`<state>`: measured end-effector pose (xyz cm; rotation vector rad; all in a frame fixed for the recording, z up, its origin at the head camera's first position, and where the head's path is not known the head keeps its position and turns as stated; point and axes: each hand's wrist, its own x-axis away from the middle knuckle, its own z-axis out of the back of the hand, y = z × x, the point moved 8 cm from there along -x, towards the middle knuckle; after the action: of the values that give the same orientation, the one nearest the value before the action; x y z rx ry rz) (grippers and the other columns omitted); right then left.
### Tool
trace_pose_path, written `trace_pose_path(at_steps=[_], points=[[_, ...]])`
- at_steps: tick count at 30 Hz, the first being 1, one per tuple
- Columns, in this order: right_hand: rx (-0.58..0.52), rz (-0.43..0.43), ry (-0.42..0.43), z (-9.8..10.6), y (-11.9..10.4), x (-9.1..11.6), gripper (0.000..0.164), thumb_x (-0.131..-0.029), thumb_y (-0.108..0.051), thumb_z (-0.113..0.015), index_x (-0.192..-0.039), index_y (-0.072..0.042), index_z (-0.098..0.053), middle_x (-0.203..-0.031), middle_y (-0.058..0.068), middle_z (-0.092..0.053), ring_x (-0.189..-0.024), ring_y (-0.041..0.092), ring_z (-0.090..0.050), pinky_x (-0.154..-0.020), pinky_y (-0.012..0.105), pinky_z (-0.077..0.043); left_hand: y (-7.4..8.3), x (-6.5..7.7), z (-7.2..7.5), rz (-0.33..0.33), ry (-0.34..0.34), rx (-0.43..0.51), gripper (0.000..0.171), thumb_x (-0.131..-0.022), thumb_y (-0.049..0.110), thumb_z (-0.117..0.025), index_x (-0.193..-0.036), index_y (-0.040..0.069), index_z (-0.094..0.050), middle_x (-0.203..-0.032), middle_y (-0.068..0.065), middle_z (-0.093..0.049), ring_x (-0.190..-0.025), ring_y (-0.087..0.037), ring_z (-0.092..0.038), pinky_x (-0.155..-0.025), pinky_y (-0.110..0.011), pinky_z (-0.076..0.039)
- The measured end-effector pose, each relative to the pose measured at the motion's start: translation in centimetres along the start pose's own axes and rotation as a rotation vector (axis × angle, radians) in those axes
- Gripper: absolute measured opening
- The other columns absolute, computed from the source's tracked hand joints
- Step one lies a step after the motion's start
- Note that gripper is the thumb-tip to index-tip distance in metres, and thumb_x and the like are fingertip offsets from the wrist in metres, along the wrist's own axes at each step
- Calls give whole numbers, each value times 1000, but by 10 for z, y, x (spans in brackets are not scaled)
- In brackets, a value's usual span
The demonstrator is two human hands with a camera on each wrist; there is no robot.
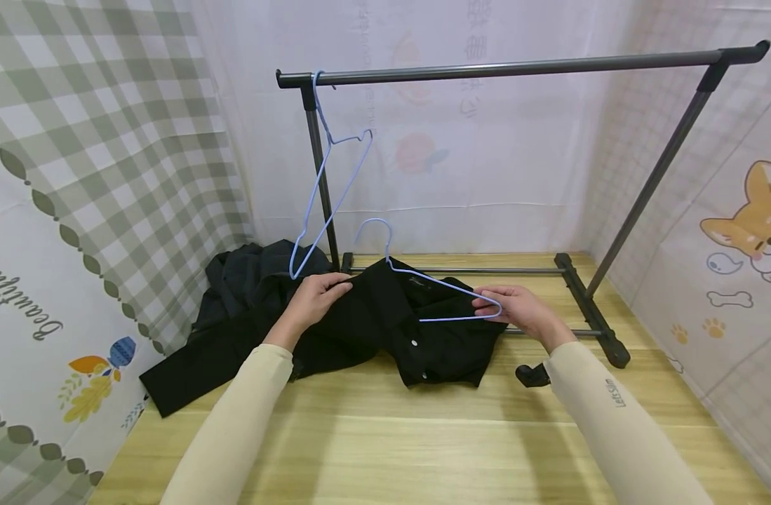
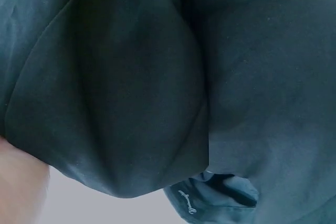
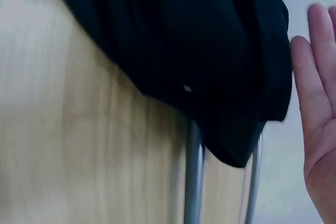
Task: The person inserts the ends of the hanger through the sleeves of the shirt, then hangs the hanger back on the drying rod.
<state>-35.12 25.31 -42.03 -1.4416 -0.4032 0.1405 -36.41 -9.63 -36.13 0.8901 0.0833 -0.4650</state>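
A black shirt (image 1: 360, 330) with pale buttons hangs bunched over the wooden table. My left hand (image 1: 316, 298) pinches the shirt's shoulder at its upper left edge. A thin light-blue hanger (image 1: 445, 280) is partly inside the shirt; its hook and right arm show, the left arm is hidden by cloth. At the hanger's right end, my right hand (image 1: 518, 308) touches the wire with fingers extended. In the right wrist view its fingers (image 3: 315, 77) are straight beside the black cloth (image 3: 173, 35). The left wrist view is mostly filled by the shirt (image 2: 131, 87).
A dark metal clothes rack (image 1: 505, 70) stands behind, its base on the table (image 1: 385, 449). Another blue hanger (image 1: 328, 210) hangs at the rail's left end. Dark garments (image 1: 246, 280) are piled at the left. A small black object (image 1: 532, 376) lies near the right forearm.
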Motion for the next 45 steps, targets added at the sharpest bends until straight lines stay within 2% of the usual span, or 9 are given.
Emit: trace_pose_path(at_steps=[5, 11, 17, 21, 24, 32, 36, 40, 45], points=[[-87, -2, 54, 2, 11, -3, 53, -93, -23, -52, -133, 8, -36, -106, 12, -61, -95, 26, -61, -83, 34, -46, -1, 3, 3, -23, 1, 58, 27, -90, 26, -56, -111, 12, -66, -112, -5, -61, -103, -19, -55, -88, -38, -43], [31, -56, 68, -16, 20, -11, 59, -92, -33, -53, -135, 3, -34, -112, 16, -57, -89, 24, -63, -82, 38, -47, 2, 5, 5, -41, -7, 112, 28, -91, 22, -56, -113, 6, -64, -114, -8, -60, -105, -21, -54, -90, -38, -41], [152, -122, 160, -46, 18, -18, 75, -84, -60, -47, -134, -5, -35, -106, 19, -57, -79, 23, -60, -72, 36, -50, 40, 12, 10, -82, -14, 147, 24, -91, 10, -55, -110, -2, -63, -108, -16, -62, -96, -27, -56, -85, -42, -43], [232, -136, 261, -56, 14, -20, 74, -77, -70, -47, -117, -9, -50, -90, 11, -57, -68, 22, -53, -59, 31, -44, 57, 13, 11, -99, -15, 117, 23, -91, 9, -54, -109, -2, -64, -105, -16, -63, -93, -26, -57, -83, -39, -44], [267, -122, 293, -60, 11, -23, 64, -78, -65, -53, -103, -5, -54, -79, 8, -57, -61, 20, -50, -51, 29, -37, 61, 12, 10, -99, -17, 112, 23, -91, 9, -55, -108, -2, -64, -106, -15, -63, -94, -25, -57, -83, -37, -44], [228, -134, 354, -52, 15, -22, 35, -89, -32, -54, -110, -4, -61, -77, 4, -59, -58, 14, -53, -51, 26, -36, 60, 10, 6, -107, -8, 170, 21, -90, 7, -55, -106, -2, -65, -105, -15, -63, -94, -25, -57, -85, -39, -43], [174, -194, 371, -55, 20, -19, 48, -86, -45, -56, -112, -5, -59, -81, 4, -61, -59, 14, -51, -53, 28, -37, 63, 7, 1, -104, -18, 196, 22, -91, 7, -54, -108, -3, -64, -108, -15, -62, -96, -24, -56, -86, -37, -43], [164, -179, 367, -65, 17, -20, 58, -77, -57, -61, -105, -6, -58, -81, 6, -59, -59, 16, -49, -59, 30, -40, 70, 4, -4, -115, -21, 201, 23, -91, 7, -54, -109, -3, -63, -110, -15, -61, -100, -22, -56, -87, -35, -43], [176, -93, 352, -71, 12, -23, 44, -86, -30, -60, -113, 4, -50, -71, 4, -61, -52, 13, -50, -55, 25, -43, 74, 2, -5, -113, -23, 222, 24, -91, 7, -54, -110, -4, -63, -111, -15, -60, -102, -25, -55, -88, -38, -42]])
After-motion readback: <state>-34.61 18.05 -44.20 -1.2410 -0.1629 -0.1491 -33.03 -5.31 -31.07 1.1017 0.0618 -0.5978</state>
